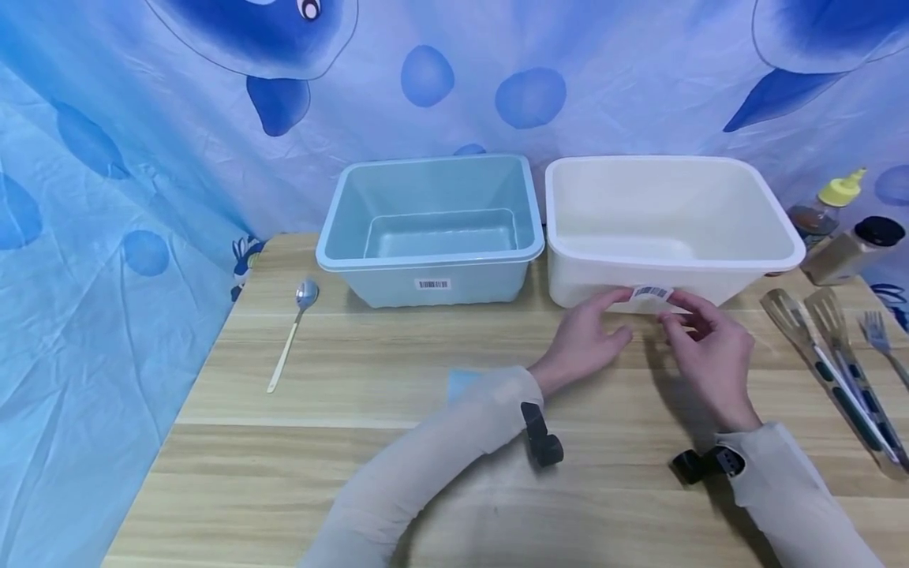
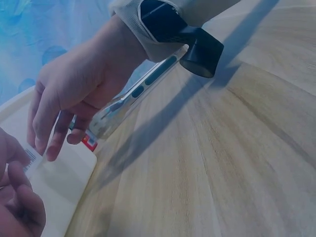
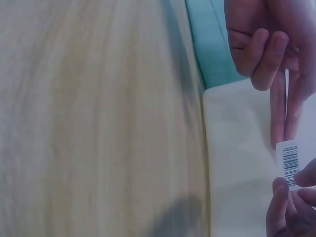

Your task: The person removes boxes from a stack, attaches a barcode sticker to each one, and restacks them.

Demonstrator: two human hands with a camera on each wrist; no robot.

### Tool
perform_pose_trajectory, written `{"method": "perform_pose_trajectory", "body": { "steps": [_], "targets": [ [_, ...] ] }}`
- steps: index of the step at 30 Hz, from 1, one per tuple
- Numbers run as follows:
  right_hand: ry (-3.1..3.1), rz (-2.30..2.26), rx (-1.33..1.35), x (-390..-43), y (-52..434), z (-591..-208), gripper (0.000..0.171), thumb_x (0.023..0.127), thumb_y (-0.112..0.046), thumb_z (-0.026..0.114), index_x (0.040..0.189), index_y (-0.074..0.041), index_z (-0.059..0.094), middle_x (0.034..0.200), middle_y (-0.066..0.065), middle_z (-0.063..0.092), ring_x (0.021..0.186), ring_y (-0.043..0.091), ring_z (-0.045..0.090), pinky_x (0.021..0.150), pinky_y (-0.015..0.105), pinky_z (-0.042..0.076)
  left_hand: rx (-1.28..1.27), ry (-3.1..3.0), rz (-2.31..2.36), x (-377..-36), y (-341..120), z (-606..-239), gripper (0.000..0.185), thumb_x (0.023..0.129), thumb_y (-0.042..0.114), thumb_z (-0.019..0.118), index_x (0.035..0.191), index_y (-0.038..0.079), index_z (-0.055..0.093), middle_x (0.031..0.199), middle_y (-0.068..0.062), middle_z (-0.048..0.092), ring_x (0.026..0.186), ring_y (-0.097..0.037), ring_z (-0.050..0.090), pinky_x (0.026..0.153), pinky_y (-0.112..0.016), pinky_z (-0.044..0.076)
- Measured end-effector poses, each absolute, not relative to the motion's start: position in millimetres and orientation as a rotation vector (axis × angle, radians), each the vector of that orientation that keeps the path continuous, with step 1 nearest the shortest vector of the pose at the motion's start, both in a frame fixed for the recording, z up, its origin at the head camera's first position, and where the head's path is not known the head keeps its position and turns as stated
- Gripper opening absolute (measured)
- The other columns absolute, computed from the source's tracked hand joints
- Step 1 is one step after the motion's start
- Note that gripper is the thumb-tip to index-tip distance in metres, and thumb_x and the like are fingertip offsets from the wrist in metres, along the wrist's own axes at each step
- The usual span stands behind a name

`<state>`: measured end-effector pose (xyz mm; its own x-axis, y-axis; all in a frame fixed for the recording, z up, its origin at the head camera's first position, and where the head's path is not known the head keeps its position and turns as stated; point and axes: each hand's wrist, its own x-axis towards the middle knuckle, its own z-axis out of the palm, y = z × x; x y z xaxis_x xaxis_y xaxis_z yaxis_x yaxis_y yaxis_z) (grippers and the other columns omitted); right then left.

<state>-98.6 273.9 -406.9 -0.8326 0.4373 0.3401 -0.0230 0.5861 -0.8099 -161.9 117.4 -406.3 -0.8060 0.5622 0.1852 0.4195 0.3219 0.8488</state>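
A small white barcode label bows slightly before the front wall of the white plastic bin; I cannot tell whether it touches the wall. My left hand holds the label's left end at its fingertips, its thumb spread away. At the other end, my right hand pinches the label between finger and thumb. The right wrist view shows the label with its bars outward, fingertips at both ends. A light blue bin stands beside the white one, a barcode label flat on its front.
A spoon lies on the wooden table at left. Two pairs of tongs and a fork lie at right. Behind them are a yellow-capped bottle and a black-lidded jar. A light blue square is partly under my left sleeve.
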Motion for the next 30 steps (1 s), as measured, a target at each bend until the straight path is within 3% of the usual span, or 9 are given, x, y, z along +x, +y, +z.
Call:
{"method": "perform_pose_trajectory", "body": {
  "steps": [2, 4, 7, 9, 11, 16, 24, 30],
  "targets": [
    [-2.316, 1.183, -0.332, -98.0, 275.4, -406.1, 0.032, 0.089, -0.008, 0.065, 0.121, -0.004, 0.066, 0.112, 0.021, 0.069, 0.078, -0.019, 0.056, 0.066, 0.0, 0.045, 0.907, 2.436, 1.502, -161.4, 117.2, -406.1, 0.053, 0.087, 0.008, 0.065, 0.138, 0.011, 0.052, 0.138, -0.003, 0.058, 0.083, -0.011, 0.061, 0.094, -0.013, 0.043],
    [-2.333, 1.185, -0.349, -97.4, 277.6, -405.2, 0.033, 0.09, -0.01, 0.065, 0.122, -0.004, 0.065, 0.116, 0.018, 0.068, 0.08, -0.018, 0.055, 0.068, 0.0, 0.045, 0.878, 2.436, 1.527, -160.5, 117.3, -405.9, 0.052, 0.087, 0.007, 0.065, 0.137, 0.011, 0.053, 0.137, -0.003, 0.059, 0.062, -0.009, 0.054, 0.081, -0.012, 0.046],
    [-2.334, 1.237, -0.391, -97.8, 281.8, -405.0, 0.03, 0.091, -0.012, 0.065, 0.119, -0.004, 0.065, 0.107, -0.002, 0.07, 0.082, -0.015, 0.056, 0.068, 0.001, 0.046, 0.786, 2.428, 1.596, -159.6, 119.3, -406.2, 0.046, 0.087, 0.007, 0.065, 0.131, 0.011, 0.057, 0.132, -0.002, 0.062, 0.045, -0.004, 0.042, 0.061, -0.011, 0.044],
    [-2.324, 1.313, -0.386, -99.4, 284.5, -404.9, 0.026, 0.091, -0.012, 0.065, 0.114, 0.0, 0.066, 0.097, -0.013, 0.067, 0.078, -0.01, 0.059, 0.064, 0.005, 0.049, 0.758, 2.405, 1.669, -159.6, 122.0, -406.7, 0.038, 0.087, 0.005, 0.065, 0.125, 0.01, 0.061, 0.124, -0.003, 0.065, 0.048, -0.003, 0.047, 0.055, -0.012, 0.043],
    [-2.29, 1.457, -0.35, -102.0, 286.5, -404.8, 0.021, 0.092, -0.011, 0.063, 0.109, 0.001, 0.066, 0.089, -0.019, 0.065, 0.075, -0.006, 0.062, 0.061, 0.009, 0.052, 0.77, 2.369, 1.732, -160.6, 125.6, -406.6, 0.032, 0.088, 0.002, 0.063, 0.12, 0.008, 0.063, 0.115, -0.005, 0.068, 0.062, -0.003, 0.056, 0.055, -0.011, 0.044],
    [-1.988, 2.062, -0.177, -110.7, 288.5, -407.3, 0.015, 0.094, -0.009, 0.06, 0.107, -0.002, 0.066, 0.088, -0.004, 0.071, 0.077, 0.005, 0.068, 0.06, 0.017, 0.056, 0.849, 2.285, 1.792, -165.2, 135.0, -406.0, 0.026, 0.09, 0.003, 0.063, 0.116, 0.007, 0.063, 0.101, -0.006, 0.07, 0.091, -0.005, 0.062, 0.068, -0.008, 0.049],
    [-1.813, 2.311, -0.253, -118.1, 285.0, -418.9, 0.012, 0.094, -0.005, 0.059, 0.1, -0.008, 0.069, 0.084, -0.002, 0.071, 0.073, 0.007, 0.068, 0.057, 0.02, 0.056, 0.815, 2.361, 1.671, -166.4, 139.8, -413.9, 0.03, 0.09, 0.008, 0.064, 0.12, 0.01, 0.065, 0.111, -0.003, 0.071, 0.093, -0.002, 0.063, 0.085, -0.014, 0.048],
    [-1.798, 2.293, -0.15, -120.9, 288.2, -411.1, 0.009, 0.094, -0.007, 0.06, 0.099, -0.005, 0.068, 0.082, 0.0, 0.07, 0.071, 0.008, 0.068, 0.058, 0.02, 0.056, 0.797, 2.313, 1.7, -167.3, 140.5, -414.0, 0.034, 0.089, 0.008, 0.066, 0.123, 0.012, 0.064, 0.103, -0.004, 0.071, 0.079, -0.002, 0.063, 0.06, -0.013, 0.048]
  ]
}}
